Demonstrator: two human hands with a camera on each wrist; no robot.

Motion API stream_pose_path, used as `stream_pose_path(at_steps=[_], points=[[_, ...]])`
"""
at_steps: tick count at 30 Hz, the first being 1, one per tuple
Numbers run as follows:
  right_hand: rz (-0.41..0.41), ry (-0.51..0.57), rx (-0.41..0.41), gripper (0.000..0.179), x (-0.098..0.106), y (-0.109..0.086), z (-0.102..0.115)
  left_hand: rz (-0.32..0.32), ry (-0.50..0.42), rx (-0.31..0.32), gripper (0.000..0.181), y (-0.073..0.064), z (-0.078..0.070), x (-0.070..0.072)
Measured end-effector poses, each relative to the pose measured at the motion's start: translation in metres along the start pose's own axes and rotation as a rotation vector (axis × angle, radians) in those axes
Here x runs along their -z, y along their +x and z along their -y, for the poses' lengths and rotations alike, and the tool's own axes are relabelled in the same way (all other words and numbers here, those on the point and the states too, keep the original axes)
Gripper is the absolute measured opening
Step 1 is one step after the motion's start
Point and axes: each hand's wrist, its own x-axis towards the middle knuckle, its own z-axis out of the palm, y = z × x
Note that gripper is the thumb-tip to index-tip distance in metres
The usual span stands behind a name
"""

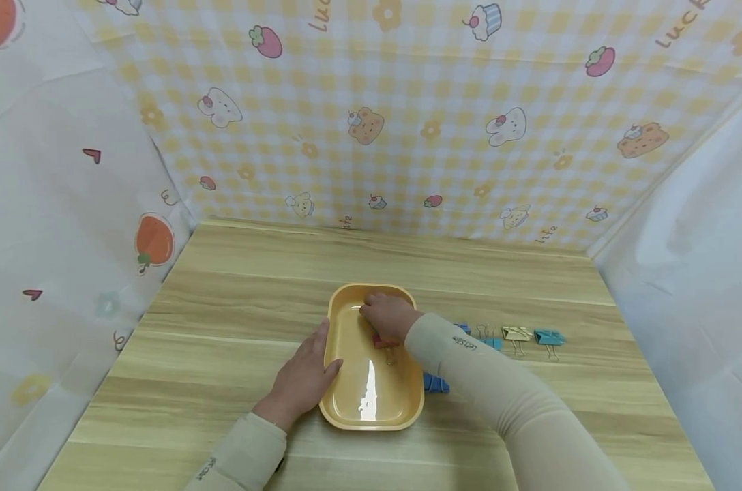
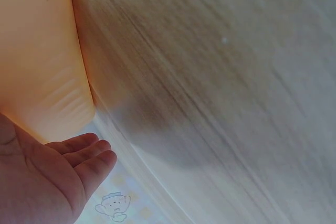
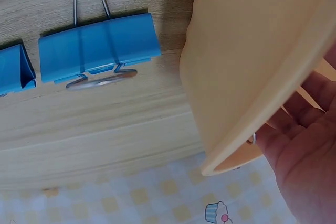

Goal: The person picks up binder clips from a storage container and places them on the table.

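A yellow tray [image 1: 340,409] stands on the wooden table, one red binder clip [image 1: 383,341] inside it beneath the right forearm. My left hand [image 1: 303,375] rests along the tray's left side, thumb over the rim and the other fingers straight outside. In the left wrist view, that hand [image 2: 52,177] lies beside the tray wall. Reaching over the right rim, my right hand [image 1: 388,316] is inside the tray's far half with curled fingers. A small metal wire loop [image 3: 252,139] shows against the right hand [image 3: 310,150]; the rest of that binder clip is hidden.
Right of the tray lie a blue binder clip [image 1: 436,384], a pale yellow one [image 1: 516,333], a teal one [image 1: 550,337] and others partly behind the right sleeve. A patterned cloth wall [image 1: 371,164] closes off the table's back edge.
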Motion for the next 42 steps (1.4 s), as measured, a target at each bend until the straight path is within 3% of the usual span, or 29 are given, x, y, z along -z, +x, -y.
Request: stream_pose_path(at_steps=[14,21,29,42], points=[[0.023,-0.076,-0.053,0.048,-0.005,0.007,0.002,0.006,0.012,0.018,0.075,0.001,0.001,-0.002],[0.04,-0.069,-0.071,0.051,0.0,0.006,0.004,0.0,0.014,0.01,0.076,0.001,0.001,-0.002],[0.061,-0.008,-0.088,0.046,-0.004,0.01,0.001,-0.01,0.015,0.003,0.076,0.001,0.001,-0.002],[0.088,-0.001,-0.078,0.047,-0.01,0.016,-0.001,-0.017,0.007,0.009,0.075,0.0,-0.001,0.0]])
